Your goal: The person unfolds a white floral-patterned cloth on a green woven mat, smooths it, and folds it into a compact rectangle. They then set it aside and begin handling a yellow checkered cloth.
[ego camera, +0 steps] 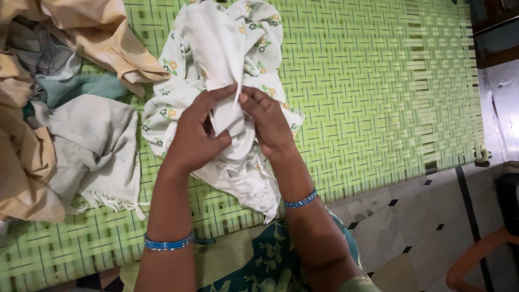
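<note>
- Nearest the camera, at the bottom edge, lies the person's green patterned garment point(259, 259), draped over the lap, with both forearms reaching out over it.
- Each wrist carries a band of thin blue bangles: one set on the left wrist point(167, 243), one on the right wrist point(301, 200).
- The left hand point(195, 134) is closed around a bunched fold of white cotton cloth printed with small yellow and green flowers point(227, 81), thumb pressed against the fabric.
- The right hand point(268, 123) pinches the same fold from the right side, fingertips meeting the left hand's fingers at the top of the bunch.
- The flowered cloth is held just above a bright green woven mat of plaited strips point(378, 97); its far end spreads out on the mat, and its near fringed edge hangs below the hands.
- To the left, a pale grey fringed cloth point(97, 151) lies crumpled on the mat.
- Farther left and beyond it sits a heap of tan, grey and teal fabrics point(65, 48).
- At the near right, past the mat's edge, a white tiled floor with small black diamond insets point(411, 227) shows.
</note>
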